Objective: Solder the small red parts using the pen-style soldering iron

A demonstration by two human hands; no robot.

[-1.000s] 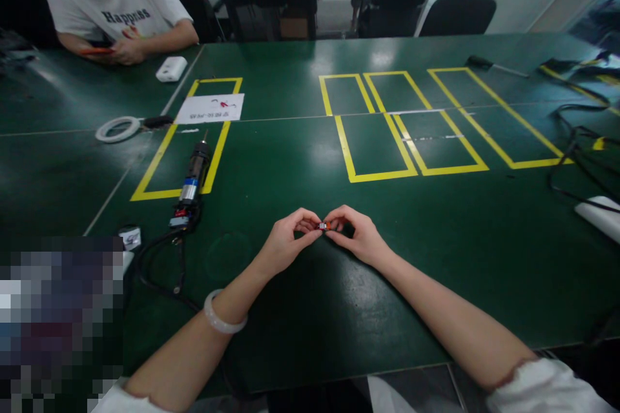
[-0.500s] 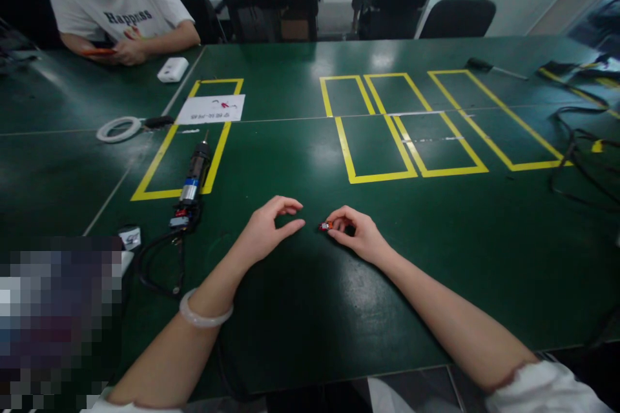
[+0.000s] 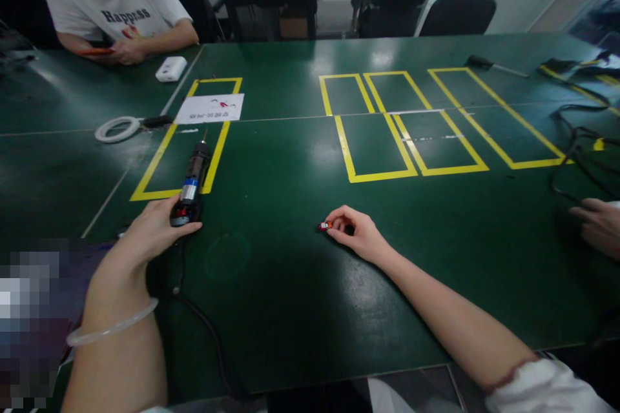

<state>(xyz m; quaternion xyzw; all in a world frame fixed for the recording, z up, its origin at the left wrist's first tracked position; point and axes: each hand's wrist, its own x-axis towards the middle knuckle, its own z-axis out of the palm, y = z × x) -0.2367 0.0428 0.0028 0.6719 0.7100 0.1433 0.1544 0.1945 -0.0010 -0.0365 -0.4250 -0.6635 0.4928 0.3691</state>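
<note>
The left hand (image 3: 162, 222) is at the rear end of the driver (image 3: 192, 181), fingers on the far side and thumb across the near side. Whether the grip is fully closed cannot be told. The driver lies on the table (image 3: 290, 316), partly inside the left tape frame (image 3: 221, 155), bit pointing away; its cable (image 3: 210, 329) trails toward the near edge. The right hand (image 3: 356, 233), well apart from the left, pinches a small red and orange part (image 3: 324, 226) between thumb and fingers, just above or on the table.

The step in hand appears to be taking up the driver while the part is held steady. The next move likely calls for a secure grasp around the driver body, slack in the cable, and no shift of the part.

Writing, left to right: the shirt (image 3: 123, 6) of the person opposite reads "Happ…ss", with middle letters unclear. The driver shows no legible brand. The sheet (image 3: 213, 108) carries inverted characters, unreadable, and a red mark. Any marking on the part is too small to read.
</note>
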